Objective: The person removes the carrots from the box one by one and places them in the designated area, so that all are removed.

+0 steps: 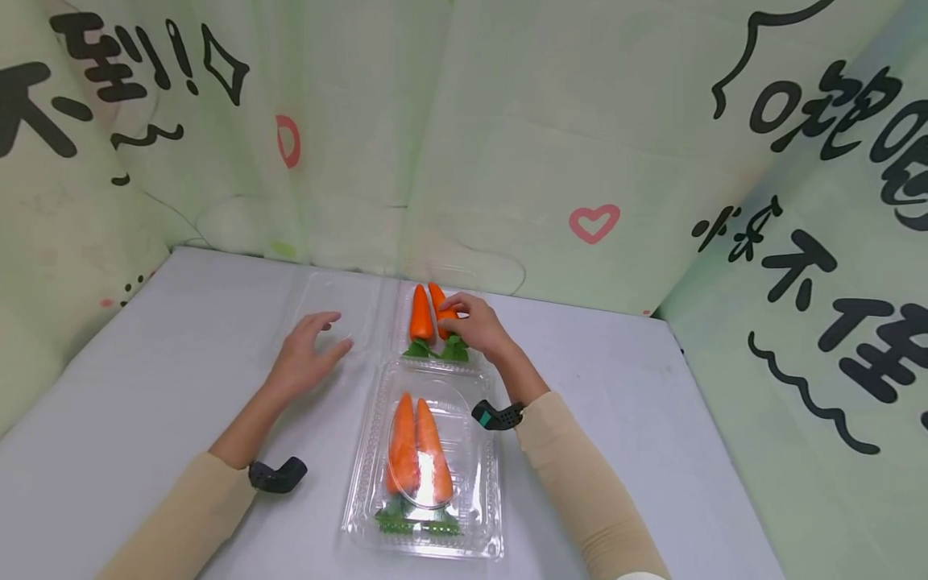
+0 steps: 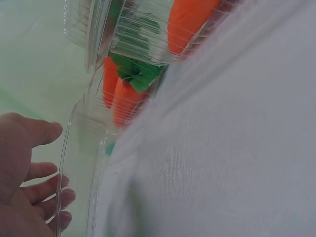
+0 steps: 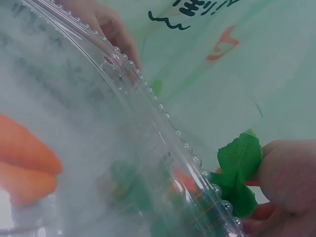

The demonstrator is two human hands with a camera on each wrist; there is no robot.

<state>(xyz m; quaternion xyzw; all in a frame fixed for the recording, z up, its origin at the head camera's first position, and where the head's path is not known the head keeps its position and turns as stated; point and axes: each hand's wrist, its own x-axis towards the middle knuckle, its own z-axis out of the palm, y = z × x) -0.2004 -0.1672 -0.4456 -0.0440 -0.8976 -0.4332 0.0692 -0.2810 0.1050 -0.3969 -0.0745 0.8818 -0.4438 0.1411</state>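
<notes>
My right hand [image 1: 474, 326] grips an orange carrot [image 1: 437, 298] with green cloth-like leaves [image 3: 240, 157], over the far clear plastic box. Beside it in that box lies a second carrot [image 1: 420, 312], leaves toward me. The far box's transparent lid [image 1: 337, 302] is folded open to the left. Near that lid my left hand [image 1: 304, 358] has its fingers spread and holds nothing; in the left wrist view its fingertips overlap the lid's edge. Closer to me stands a closed clear box [image 1: 362, 491] with two carrots [image 1: 403, 451] inside, seen through its shiny lid.
A white cloth-covered table [image 1: 602, 427] carries both boxes, lined up one behind the other. Pale green curtains [image 1: 500, 121] with black writing and pink hearts enclose it at the back and sides. A dark band with a camera [image 1: 499, 415] sits on each wrist.
</notes>
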